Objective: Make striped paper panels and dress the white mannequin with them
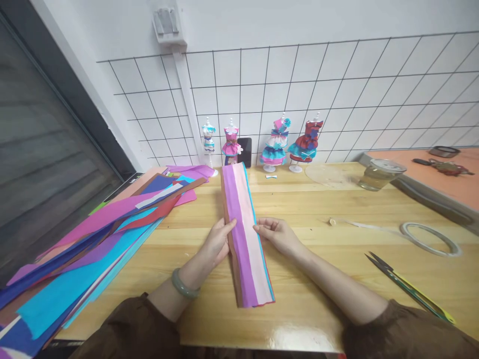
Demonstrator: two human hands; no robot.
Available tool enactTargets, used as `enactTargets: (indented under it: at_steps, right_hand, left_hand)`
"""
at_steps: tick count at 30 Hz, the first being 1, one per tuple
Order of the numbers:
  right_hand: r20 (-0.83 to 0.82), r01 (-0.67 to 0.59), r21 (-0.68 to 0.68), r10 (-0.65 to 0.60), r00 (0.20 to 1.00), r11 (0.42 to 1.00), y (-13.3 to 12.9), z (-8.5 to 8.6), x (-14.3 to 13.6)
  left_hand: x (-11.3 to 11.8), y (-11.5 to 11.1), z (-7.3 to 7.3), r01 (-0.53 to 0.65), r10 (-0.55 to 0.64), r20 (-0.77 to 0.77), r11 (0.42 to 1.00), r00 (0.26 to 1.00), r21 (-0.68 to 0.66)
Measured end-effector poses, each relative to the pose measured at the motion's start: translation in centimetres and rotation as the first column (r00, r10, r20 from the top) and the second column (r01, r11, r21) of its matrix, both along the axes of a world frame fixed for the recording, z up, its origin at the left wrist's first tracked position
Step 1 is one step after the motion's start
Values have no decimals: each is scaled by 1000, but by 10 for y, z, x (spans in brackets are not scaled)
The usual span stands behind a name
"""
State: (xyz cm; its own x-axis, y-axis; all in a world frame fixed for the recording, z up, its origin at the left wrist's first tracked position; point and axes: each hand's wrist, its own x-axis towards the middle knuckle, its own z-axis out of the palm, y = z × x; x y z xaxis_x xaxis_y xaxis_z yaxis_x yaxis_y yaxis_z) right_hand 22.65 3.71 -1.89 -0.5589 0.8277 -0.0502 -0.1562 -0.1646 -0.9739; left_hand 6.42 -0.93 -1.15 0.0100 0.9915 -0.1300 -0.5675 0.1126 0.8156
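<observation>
A long bundle of layered crepe paper strips (pixel 247 239) stands out in front of me over the table, showing brown, purple, pale pink, blue and red bands. My left hand (pixel 219 239) grips its left edge, thumb on top and fingers tucked underneath. At the right edge, my right hand (pixel 277 234) pinches the blue border between thumb and curled fingers. The bundle's far end reaches toward the small dress forms at the wall.
Loose coloured paper strips (pixel 101 249) are heaped at left. Dress forms in paper dresses (pixel 276 149) and a phone (pixel 245 152) stand at the back. To the right lie yellow-handled scissors (pixel 407 286), a tape roll (pixel 430 239) and a lidded cup (pixel 377 174).
</observation>
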Motion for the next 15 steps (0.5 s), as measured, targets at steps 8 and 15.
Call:
enactTargets:
  at_steps: [8,15]
  right_hand:
    - [133,-80,132,62,989,988,-9,15,1]
    - [158,-149,129,128,979,980,-11,18,3]
  left_hand:
    - [-8,3,4,-8,7,99,1000,995,10]
    - [-16,9,1,-89,95,173,995,980,-41]
